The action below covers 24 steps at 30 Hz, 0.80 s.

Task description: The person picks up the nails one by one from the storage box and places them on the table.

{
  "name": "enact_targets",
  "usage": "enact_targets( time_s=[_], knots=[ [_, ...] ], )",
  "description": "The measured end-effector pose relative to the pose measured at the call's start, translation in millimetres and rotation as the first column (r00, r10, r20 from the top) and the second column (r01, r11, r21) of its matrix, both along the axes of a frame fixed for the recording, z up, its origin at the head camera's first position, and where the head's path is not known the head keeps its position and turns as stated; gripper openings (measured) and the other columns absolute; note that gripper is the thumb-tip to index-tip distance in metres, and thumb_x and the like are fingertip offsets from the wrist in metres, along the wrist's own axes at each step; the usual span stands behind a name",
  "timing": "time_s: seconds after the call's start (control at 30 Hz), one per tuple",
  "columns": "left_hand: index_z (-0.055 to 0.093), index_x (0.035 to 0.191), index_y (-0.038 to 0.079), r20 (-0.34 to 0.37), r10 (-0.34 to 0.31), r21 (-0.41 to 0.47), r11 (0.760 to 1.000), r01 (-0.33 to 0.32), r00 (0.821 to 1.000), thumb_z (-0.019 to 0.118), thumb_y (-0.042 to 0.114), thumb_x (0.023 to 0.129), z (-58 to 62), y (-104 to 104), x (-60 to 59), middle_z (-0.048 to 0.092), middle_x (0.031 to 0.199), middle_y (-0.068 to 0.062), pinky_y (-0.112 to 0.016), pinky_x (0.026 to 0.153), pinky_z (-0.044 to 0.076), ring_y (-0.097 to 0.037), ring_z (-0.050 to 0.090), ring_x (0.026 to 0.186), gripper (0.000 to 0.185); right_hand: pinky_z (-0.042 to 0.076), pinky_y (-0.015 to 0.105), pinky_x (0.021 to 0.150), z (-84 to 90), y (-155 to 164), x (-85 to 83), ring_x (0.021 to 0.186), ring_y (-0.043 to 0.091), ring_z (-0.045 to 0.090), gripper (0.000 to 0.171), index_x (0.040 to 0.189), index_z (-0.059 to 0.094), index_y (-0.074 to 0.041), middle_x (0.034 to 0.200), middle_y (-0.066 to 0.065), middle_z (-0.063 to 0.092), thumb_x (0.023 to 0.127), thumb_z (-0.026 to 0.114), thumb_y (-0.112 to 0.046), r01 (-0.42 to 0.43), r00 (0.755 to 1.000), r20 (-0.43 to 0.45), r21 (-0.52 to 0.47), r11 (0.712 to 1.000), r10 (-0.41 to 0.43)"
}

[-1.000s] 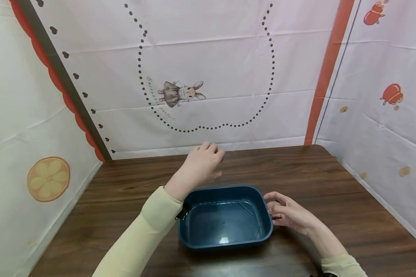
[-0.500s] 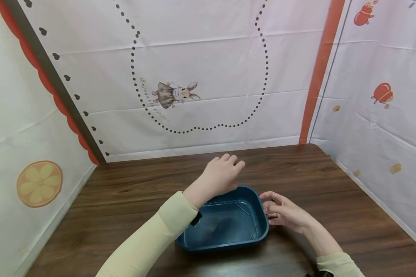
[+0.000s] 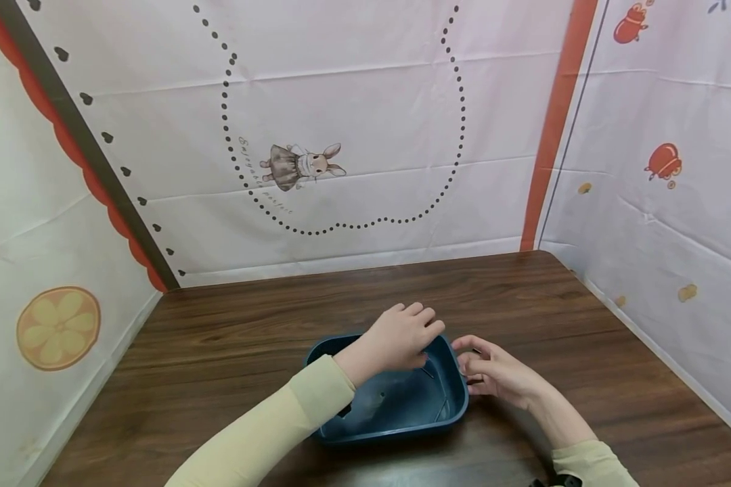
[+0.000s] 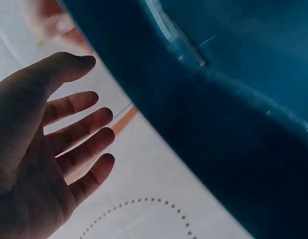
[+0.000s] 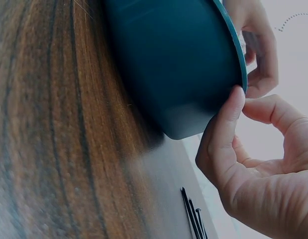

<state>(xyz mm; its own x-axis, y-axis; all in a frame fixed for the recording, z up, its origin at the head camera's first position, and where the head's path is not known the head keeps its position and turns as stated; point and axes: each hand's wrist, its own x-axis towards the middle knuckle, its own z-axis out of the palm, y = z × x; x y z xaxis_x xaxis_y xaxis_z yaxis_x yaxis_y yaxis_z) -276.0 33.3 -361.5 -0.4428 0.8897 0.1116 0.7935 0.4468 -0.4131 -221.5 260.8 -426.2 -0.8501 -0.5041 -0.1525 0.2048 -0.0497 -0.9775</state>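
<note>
A dark blue plastic basin [image 3: 396, 433] with rounded corners stands on the wooden table. Two thin straight slivers show inside it near the right side, one a thin rod [image 3: 441, 409]; their kind is unclear. My left hand [image 3: 402, 338] hangs over the basin's far right part, its fingers loosely bent and holding nothing. In the left wrist view the fingers of that hand [image 4: 59, 134] are spread beside the basin wall [image 4: 144, 104]. My right hand [image 3: 502, 375] stays at the basin's right side; in the right wrist view its fingertips [image 5: 237, 94] touch the rim from outside.
Brown wood-grain table [image 3: 231, 352] surrounds the basin. White printed cloth [image 3: 365, 203] hangs along the back and both sides. Several dark, thin, pointed shapes [image 5: 192, 214] show low in the right wrist view; I cannot tell what they are.
My left hand has moved right and nearer, from beyond the basin's far rim to over its far right part. The right hand has kept its place at the basin. The head view has shifted slightly.
</note>
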Motion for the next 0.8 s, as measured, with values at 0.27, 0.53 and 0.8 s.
enact_targets(
  time_s=[0.27, 0.53, 0.8],
  knots=[
    [0.054, 0.132, 0.024, 0.025, -0.026, -0.081, 0.996, 0.028, 0.999, 0.066, 0.051, 0.089, -19.5, 6.1, 5.7, 0.062, 0.121, 0.005, -0.023, 0.082, 0.051, -0.011, 0.056, 0.104, 0.052, 0.056, 0.024, 0.074, 0.2, 0.1, -0.8, 0.076, 0.006, 0.06, 0.033, 0.127, 0.04, -0.013, 0.092, -0.004, 0.055, 0.097, 0.049, -0.006, 0.012, 1.0, 0.004, 0.021, 1.0, -0.013],
    [0.056, 0.129, 0.026, 0.034, -0.052, -0.123, 0.991, 0.056, 0.998, 0.066, 0.051, 0.089, -40.4, 10.0, 6.5, 0.063, 0.124, 0.005, -0.025, 0.086, 0.053, -0.012, 0.059, 0.111, 0.048, 0.057, 0.024, 0.074, -0.5, 0.4, -1.1, 0.077, 0.006, 0.063, 0.032, 0.128, 0.039, -0.012, 0.096, -0.003, 0.06, 0.098, 0.05, -0.007, 0.001, 1.0, 0.004, 0.006, 1.0, -0.001],
    [0.059, 0.126, 0.028, 0.03, -0.03, -0.124, 0.992, 0.034, 0.999, 0.065, 0.05, 0.09, -53.2, 11.7, 5.1, 0.065, 0.115, 0.007, -0.022, 0.078, 0.052, -0.01, 0.059, 0.1, 0.043, 0.057, 0.023, 0.073, -0.3, 0.8, -1.4, 0.075, 0.006, 0.062, 0.032, 0.127, 0.04, -0.012, 0.093, -0.004, 0.058, 0.098, 0.05, -0.007, 0.005, 1.0, 0.01, 0.003, 1.0, -0.005]
  ],
)
